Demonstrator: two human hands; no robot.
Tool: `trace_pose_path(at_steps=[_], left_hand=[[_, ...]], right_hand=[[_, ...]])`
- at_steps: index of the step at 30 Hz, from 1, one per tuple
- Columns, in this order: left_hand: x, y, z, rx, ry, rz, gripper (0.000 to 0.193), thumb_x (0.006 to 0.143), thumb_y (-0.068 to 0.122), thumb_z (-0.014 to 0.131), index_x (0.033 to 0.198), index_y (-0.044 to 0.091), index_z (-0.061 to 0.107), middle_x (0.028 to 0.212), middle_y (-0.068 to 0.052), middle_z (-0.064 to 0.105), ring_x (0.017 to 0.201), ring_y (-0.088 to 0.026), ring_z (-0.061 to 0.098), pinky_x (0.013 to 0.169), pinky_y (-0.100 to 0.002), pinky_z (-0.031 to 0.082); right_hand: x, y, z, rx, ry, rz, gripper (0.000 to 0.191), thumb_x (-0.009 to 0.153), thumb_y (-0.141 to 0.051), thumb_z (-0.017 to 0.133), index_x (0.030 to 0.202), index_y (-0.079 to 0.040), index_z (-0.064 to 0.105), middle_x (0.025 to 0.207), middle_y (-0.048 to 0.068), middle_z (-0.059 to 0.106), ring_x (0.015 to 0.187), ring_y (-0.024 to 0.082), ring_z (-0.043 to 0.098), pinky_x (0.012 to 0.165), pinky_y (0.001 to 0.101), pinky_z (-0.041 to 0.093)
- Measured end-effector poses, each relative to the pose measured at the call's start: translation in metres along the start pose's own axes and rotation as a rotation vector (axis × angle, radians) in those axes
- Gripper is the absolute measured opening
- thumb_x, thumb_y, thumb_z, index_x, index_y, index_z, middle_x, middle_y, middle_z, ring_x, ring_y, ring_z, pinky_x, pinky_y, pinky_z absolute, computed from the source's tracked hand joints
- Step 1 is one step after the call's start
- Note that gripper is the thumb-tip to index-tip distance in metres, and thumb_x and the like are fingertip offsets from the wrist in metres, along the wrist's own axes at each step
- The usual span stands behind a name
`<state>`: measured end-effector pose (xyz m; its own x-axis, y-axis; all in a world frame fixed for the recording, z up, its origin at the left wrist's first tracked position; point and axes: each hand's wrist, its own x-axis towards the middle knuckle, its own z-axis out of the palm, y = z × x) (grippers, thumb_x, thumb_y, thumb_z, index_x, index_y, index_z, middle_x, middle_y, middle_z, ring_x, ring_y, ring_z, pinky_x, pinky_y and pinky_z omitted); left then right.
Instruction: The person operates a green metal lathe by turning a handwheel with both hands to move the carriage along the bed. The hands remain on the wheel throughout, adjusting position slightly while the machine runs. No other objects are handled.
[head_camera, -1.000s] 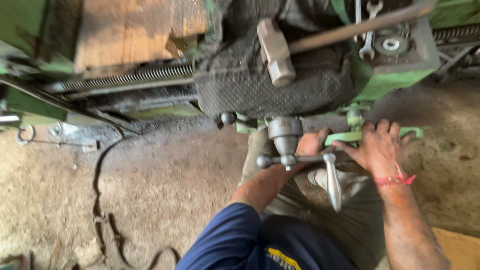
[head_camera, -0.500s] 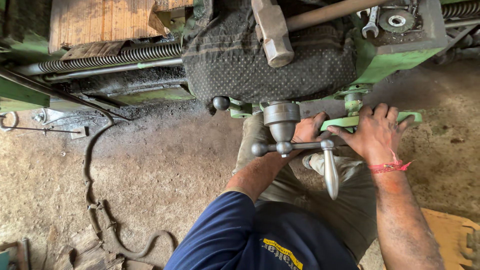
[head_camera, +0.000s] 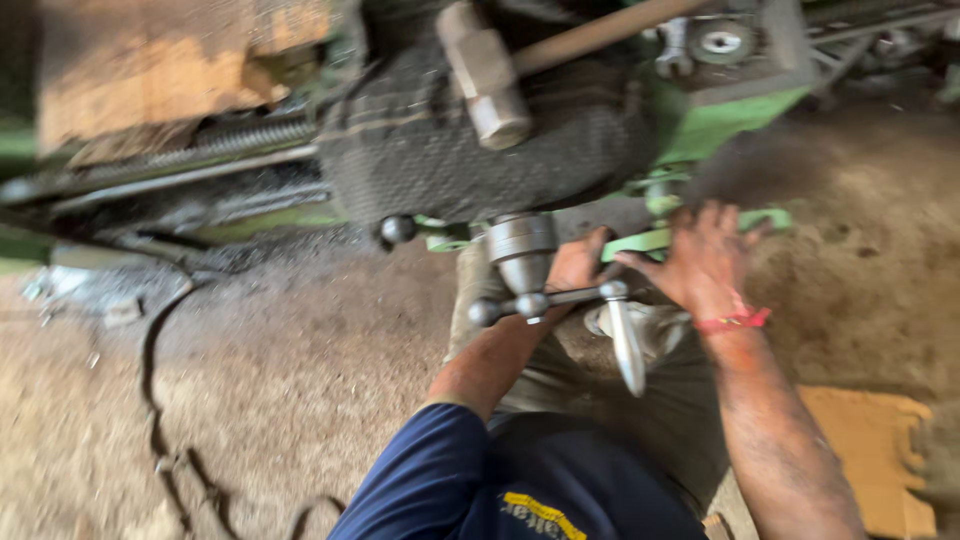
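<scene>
Head view, bit blurry. Looks like cranking step on green lathe (head_camera: 730, 125): left hand (head_camera: 575, 265) tucked behind steel crank handle (head_camera: 560, 300) under carriage, fingers curled at hub, actual grip can't tell. Right hand (head_camera: 705, 262) spread flat, open fingers pressing green lever (head_camera: 700, 232) just beside. Next move probably needs firm hold on crank arm. Around: hammer (head_camera: 490, 80) lying on dark cloth (head_camera: 450, 150) up top, cable (head_camera: 160, 400) snaking across dirt floor (head_camera: 300, 380). Own knee close under handle, could crowd swing.

Shirt label (head_camera: 540, 515): a small yellow strip printed on the dark blue shirt, at the bottom edge of the view.
Packages, signs, screens: none visible.
</scene>
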<state>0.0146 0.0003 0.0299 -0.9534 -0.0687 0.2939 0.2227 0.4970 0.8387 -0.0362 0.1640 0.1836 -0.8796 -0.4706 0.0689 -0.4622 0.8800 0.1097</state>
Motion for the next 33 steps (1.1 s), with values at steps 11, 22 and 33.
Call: trace_pose_path(at_steps=[11, 22, 33], left_hand=[[0.001, -0.026, 0.028, 0.084, -0.001, 0.02, 0.039, 0.079, 0.024, 0.074, 0.107, 0.005, 0.055, 0.094, -0.022, 0.066, 0.085, -0.045, 0.066, 0.074, -0.049, 0.055], [0.002, -0.02, 0.035, 0.088, 0.024, 0.034, 0.038, 0.079, 0.023, 0.075, 0.107, 0.005, 0.056, 0.094, -0.022, 0.067, 0.089, -0.045, 0.067, 0.078, -0.049, 0.055], [0.012, 0.035, -0.012, 0.111, -0.001, 0.047, 0.049, 0.08, 0.032, 0.073, 0.113, 0.003, 0.052, 0.102, -0.025, 0.065, 0.099, -0.047, 0.066, 0.086, -0.052, 0.053]], right_hand=[[-0.005, 0.004, -0.016, 0.064, 0.033, 0.013, 0.099, 0.064, -0.086, 0.071, 0.115, -0.002, 0.071, 0.114, 0.018, 0.058, 0.118, 0.039, 0.049, 0.105, 0.0815, 0.023], [-0.011, 0.011, 0.004, 0.022, 0.061, 0.028, 0.099, 0.065, -0.085, 0.069, 0.122, -0.003, 0.07, 0.126, 0.02, 0.058, 0.127, 0.039, 0.046, 0.107, 0.0818, 0.019], [-0.01, 0.008, 0.016, -0.042, 0.052, 0.002, 0.099, 0.072, -0.092, 0.059, 0.122, -0.008, 0.073, 0.119, 0.017, 0.063, 0.133, 0.038, 0.048, 0.112, 0.0825, 0.021]])
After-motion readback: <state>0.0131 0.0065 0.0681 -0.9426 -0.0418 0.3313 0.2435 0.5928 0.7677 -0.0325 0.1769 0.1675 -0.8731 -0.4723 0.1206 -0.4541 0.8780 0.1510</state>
